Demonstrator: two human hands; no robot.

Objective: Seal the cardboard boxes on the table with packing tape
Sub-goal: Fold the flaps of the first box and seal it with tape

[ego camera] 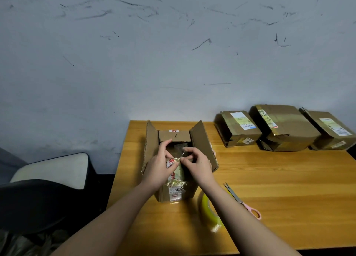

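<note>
The open box (179, 159) sits at the table's (269, 178) left end; both hands, left (159, 167) and right (194, 162), pinch old tape (178, 171) at its near flap, so sealing hasn't begun. Next, I judge: fold flaps shut, then reach the tape roll (209, 211) just right of the box.

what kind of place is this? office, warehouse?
Probably an improvised packing spot in a plain room, not a warehouse: one wooden table against a scuffed wall, three labelled cardboard parcels lined up along it, and a tape roll and scissors lying nearby.
</note>
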